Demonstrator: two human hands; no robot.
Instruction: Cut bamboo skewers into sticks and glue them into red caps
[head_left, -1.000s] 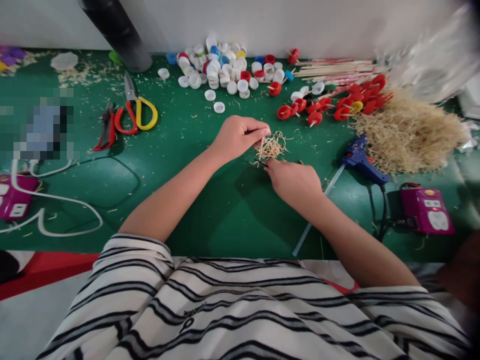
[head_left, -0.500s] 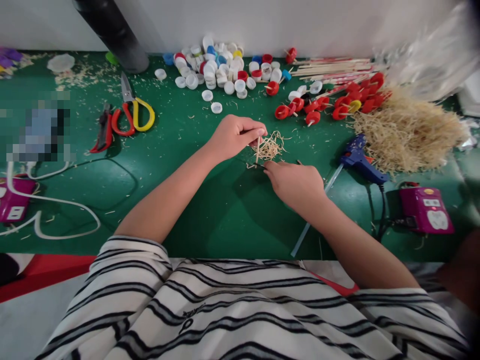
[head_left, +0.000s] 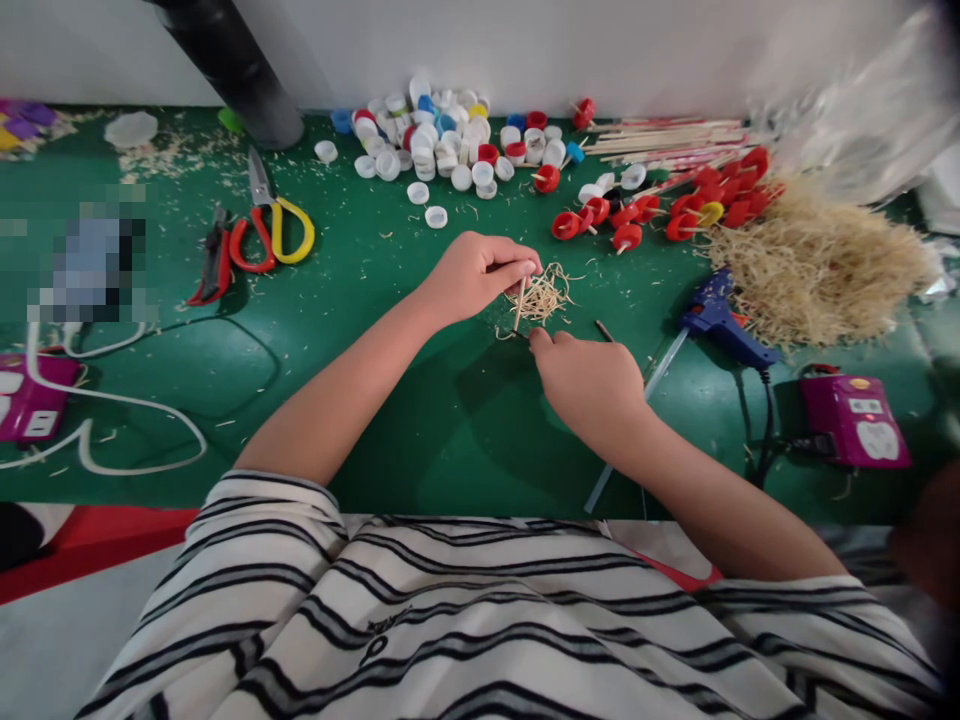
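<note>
Between its fingertips my left hand (head_left: 480,275) pinches the top of a thin wooden stick (head_left: 520,308), whose lower end points down at the green table (head_left: 405,400). My right hand (head_left: 589,385) is closed on a slim dark tool (head_left: 520,334); its tip is at the stick's lower end, and a brown end shows behind the knuckles. Most of the tool is hidden by the hand. A small heap of pale shavings (head_left: 549,294) lies just right of the stick, between the hands.
Bottle caps (head_left: 461,177) and red cap pieces (head_left: 627,237) lie at the back. On the right are a blue glue gun (head_left: 724,320), straw-like fibre (head_left: 832,265) and a purple socket box (head_left: 855,420). Scissors (head_left: 292,232), red pliers (head_left: 213,265) and a dark bottle (head_left: 236,75) stand left.
The view has shifted slightly. The stick leans a little more, my right hand sits slightly lower beside it, and more of the tool's brown end shows behind that hand.
</note>
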